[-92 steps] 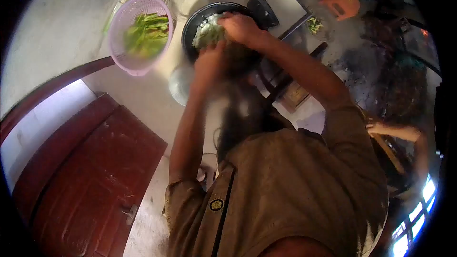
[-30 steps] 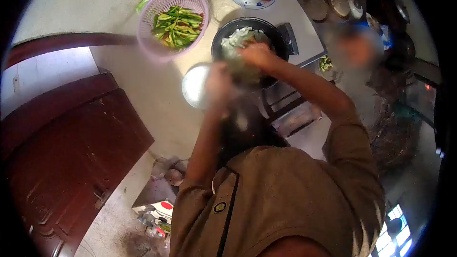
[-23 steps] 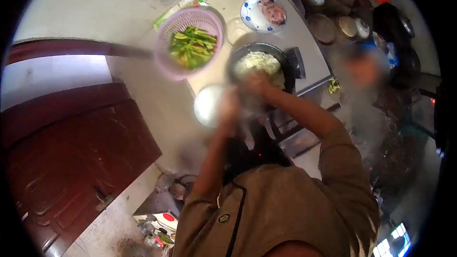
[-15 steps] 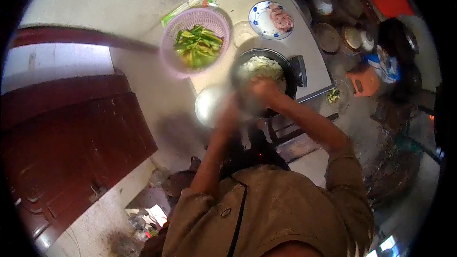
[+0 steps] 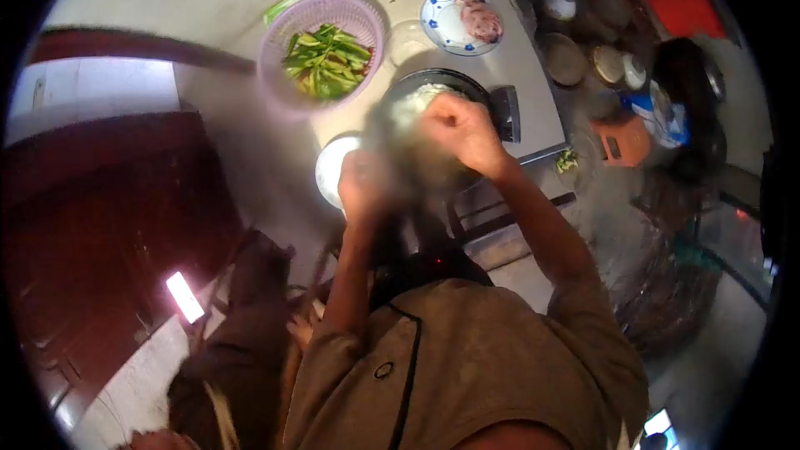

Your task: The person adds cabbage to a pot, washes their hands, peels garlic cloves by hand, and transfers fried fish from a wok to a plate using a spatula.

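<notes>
A dark round pot (image 5: pixel 437 75) on the table holds white chopped pieces (image 5: pixel 414 105) that look like food. My right hand (image 5: pixel 467 135) is over the pot's near right part, its fingers curled together; whatever they hold, if anything, is hidden. My left hand (image 5: pixel 367 183) is smeared by motion, between the pot and a white bowl or plate (image 5: pixel 332 170) at the table's near left. Whether it touches that dish I cannot tell. A pink colander (image 5: pixel 268 57) with cut green vegetables (image 5: pixel 330 62) stands left of the pot.
Sliced raw meat (image 5: pixel 481 18) lies on a blue-patterned plate (image 5: pixel 442 25) at the back. A black rectangular object (image 5: pixel 505 114) adjoins the pot's right side. An orange stool (image 5: pixel 622 142) stands to the right. Another person (image 5: pixel 237 350) with a lit phone (image 5: pixel 184 297) is at lower left.
My right hand has lifted from the food in the pot to above it. My left hand has shifted slightly left. The view has tilted, and another person with a phone now shows at lower left.
</notes>
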The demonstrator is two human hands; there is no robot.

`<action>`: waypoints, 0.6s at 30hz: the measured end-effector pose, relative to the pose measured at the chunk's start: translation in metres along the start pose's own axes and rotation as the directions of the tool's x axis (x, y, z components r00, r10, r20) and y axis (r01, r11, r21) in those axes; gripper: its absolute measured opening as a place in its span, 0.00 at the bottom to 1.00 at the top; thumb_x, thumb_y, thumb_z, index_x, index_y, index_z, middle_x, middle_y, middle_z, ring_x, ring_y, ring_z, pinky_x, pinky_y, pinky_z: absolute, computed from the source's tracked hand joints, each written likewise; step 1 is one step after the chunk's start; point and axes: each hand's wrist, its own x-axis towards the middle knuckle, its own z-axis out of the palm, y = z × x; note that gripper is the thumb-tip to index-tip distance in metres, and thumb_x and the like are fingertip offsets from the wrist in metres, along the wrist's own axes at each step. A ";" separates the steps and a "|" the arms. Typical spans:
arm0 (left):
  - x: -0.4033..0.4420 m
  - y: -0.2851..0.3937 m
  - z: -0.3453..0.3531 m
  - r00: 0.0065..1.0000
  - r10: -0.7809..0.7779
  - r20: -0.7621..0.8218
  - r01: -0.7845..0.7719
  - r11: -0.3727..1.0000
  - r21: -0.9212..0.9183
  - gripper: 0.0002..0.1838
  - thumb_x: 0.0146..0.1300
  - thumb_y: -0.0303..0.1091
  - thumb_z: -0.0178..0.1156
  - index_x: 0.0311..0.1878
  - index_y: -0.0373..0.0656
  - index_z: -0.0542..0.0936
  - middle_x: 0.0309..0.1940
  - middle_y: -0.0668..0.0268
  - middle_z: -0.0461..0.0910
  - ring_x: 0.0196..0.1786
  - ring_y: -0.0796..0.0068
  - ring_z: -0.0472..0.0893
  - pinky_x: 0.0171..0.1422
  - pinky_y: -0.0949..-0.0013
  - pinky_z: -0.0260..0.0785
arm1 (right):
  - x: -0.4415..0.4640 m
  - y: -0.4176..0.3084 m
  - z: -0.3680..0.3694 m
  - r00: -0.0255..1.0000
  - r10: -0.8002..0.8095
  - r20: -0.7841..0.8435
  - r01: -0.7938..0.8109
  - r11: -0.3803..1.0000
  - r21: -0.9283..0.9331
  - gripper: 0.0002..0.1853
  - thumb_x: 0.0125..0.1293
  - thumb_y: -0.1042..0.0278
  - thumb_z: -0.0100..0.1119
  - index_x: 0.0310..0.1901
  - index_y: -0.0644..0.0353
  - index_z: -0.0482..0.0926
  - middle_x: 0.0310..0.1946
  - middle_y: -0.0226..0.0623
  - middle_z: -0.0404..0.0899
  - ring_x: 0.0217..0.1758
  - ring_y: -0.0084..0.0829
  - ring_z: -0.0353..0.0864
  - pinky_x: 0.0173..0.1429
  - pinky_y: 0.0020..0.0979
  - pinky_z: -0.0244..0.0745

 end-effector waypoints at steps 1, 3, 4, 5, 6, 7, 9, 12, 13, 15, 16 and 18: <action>0.000 -0.013 -0.002 0.998 0.060 0.014 -0.059 0.998 -0.027 0.05 0.68 0.30 0.60 0.42 0.41 0.76 0.32 0.70 0.77 0.33 0.82 0.75 0.35 0.76 0.69 | 0.001 0.008 0.001 1.000 -0.008 0.025 0.008 1.000 0.000 0.05 0.60 0.71 0.63 0.37 0.60 0.80 0.29 0.42 0.82 0.35 0.42 0.83 0.42 0.36 0.76; -0.005 -0.017 -0.002 0.990 0.111 0.081 -0.128 0.961 0.246 0.03 0.67 0.28 0.60 0.39 0.41 0.76 0.30 0.73 0.76 0.33 0.84 0.74 0.38 0.77 0.68 | 0.003 0.040 0.006 0.997 -0.001 0.071 0.013 0.985 -0.173 0.10 0.59 0.73 0.61 0.43 0.61 0.80 0.38 0.46 0.83 0.44 0.46 0.83 0.49 0.39 0.76; -0.010 -0.011 0.000 0.985 0.102 0.138 -0.160 0.841 0.518 0.02 0.66 0.26 0.60 0.39 0.41 0.76 0.29 0.74 0.75 0.33 0.84 0.74 0.39 0.77 0.68 | 0.001 0.056 0.004 0.975 -0.083 0.206 0.167 0.887 -0.430 0.20 0.58 0.73 0.60 0.54 0.59 0.77 0.54 0.49 0.79 0.57 0.51 0.77 0.61 0.41 0.72; -0.014 -0.016 0.000 0.983 0.133 0.128 -0.173 0.907 0.383 0.04 0.65 0.24 0.60 0.41 0.41 0.77 0.31 0.73 0.76 0.36 0.82 0.74 0.43 0.75 0.69 | 0.001 0.073 0.012 0.973 0.053 0.223 0.101 0.776 -0.623 0.28 0.58 0.73 0.60 0.63 0.55 0.72 0.64 0.50 0.71 0.66 0.52 0.70 0.69 0.43 0.66; -0.020 -0.022 -0.001 0.979 0.164 0.118 -0.188 0.952 0.240 0.06 0.64 0.22 0.59 0.44 0.41 0.78 0.33 0.72 0.77 0.38 0.80 0.75 0.46 0.74 0.69 | 0.004 0.070 0.008 0.976 -0.046 0.214 0.173 0.762 -0.624 0.28 0.58 0.73 0.60 0.63 0.54 0.72 0.63 0.51 0.71 0.66 0.50 0.71 0.70 0.40 0.66; -0.037 -0.036 -0.001 0.953 0.285 0.107 -0.299 0.941 0.156 0.11 0.63 0.21 0.58 0.47 0.41 0.78 0.37 0.70 0.79 0.42 0.77 0.77 0.51 0.73 0.70 | -0.002 0.065 0.010 0.964 -0.138 0.226 0.251 0.752 -0.609 0.29 0.58 0.73 0.60 0.64 0.53 0.71 0.63 0.51 0.71 0.66 0.48 0.72 0.70 0.36 0.66; -0.074 0.000 -0.015 0.963 0.196 0.182 -0.243 0.928 0.283 0.24 0.57 0.23 0.60 0.59 0.43 0.73 0.57 0.57 0.75 0.62 0.58 0.74 0.68 0.59 0.66 | -0.002 0.061 0.009 0.941 -0.235 0.245 0.336 0.750 -0.571 0.23 0.62 0.72 0.58 0.61 0.57 0.74 0.59 0.47 0.76 0.62 0.44 0.76 0.67 0.38 0.68; -0.092 0.015 -0.022 0.956 0.186 0.228 -0.244 0.933 0.264 0.24 0.59 0.33 0.63 0.60 0.44 0.74 0.56 0.53 0.74 0.60 0.49 0.74 0.65 0.53 0.67 | 0.005 0.062 -0.004 0.982 0.065 0.180 -0.030 0.981 -0.191 0.19 0.66 0.70 0.56 0.59 0.61 0.75 0.51 0.41 0.82 0.55 0.38 0.80 0.62 0.35 0.71; -0.103 0.014 -0.024 0.947 0.211 0.243 -0.273 0.927 0.259 0.23 0.59 0.35 0.64 0.58 0.44 0.75 0.54 0.53 0.75 0.59 0.48 0.74 0.64 0.53 0.68 | 0.006 0.074 -0.007 0.981 0.011 0.193 0.041 0.963 -0.265 0.21 0.65 0.70 0.56 0.60 0.61 0.75 0.52 0.41 0.82 0.55 0.38 0.80 0.63 0.34 0.71; -0.129 0.011 -0.036 0.954 0.145 0.262 -0.193 0.967 0.169 0.19 0.59 0.37 0.65 0.53 0.44 0.79 0.50 0.53 0.77 0.56 0.48 0.76 0.60 0.52 0.70 | -0.001 0.091 -0.005 0.959 -0.144 0.245 0.245 0.855 -0.457 0.25 0.63 0.72 0.58 0.64 0.61 0.73 0.53 0.40 0.81 0.57 0.40 0.78 0.65 0.34 0.69; -0.143 0.010 -0.044 0.965 0.101 0.243 -0.138 0.980 0.141 0.17 0.59 0.37 0.65 0.51 0.45 0.80 0.49 0.53 0.78 0.54 0.48 0.77 0.59 0.52 0.71 | -0.011 0.081 0.000 0.952 -0.179 0.248 0.290 0.788 -0.543 0.27 0.63 0.73 0.58 0.65 0.60 0.71 0.55 0.42 0.79 0.59 0.40 0.77 0.66 0.35 0.68; -0.156 -0.005 -0.063 0.973 0.136 0.184 -0.158 0.981 0.111 0.17 0.59 0.38 0.65 0.52 0.47 0.80 0.50 0.53 0.78 0.52 0.48 0.78 0.56 0.51 0.72 | -0.010 0.056 0.003 0.939 -0.247 0.240 0.341 0.752 -0.563 0.28 0.63 0.74 0.57 0.67 0.60 0.70 0.59 0.43 0.77 0.62 0.40 0.75 0.67 0.36 0.67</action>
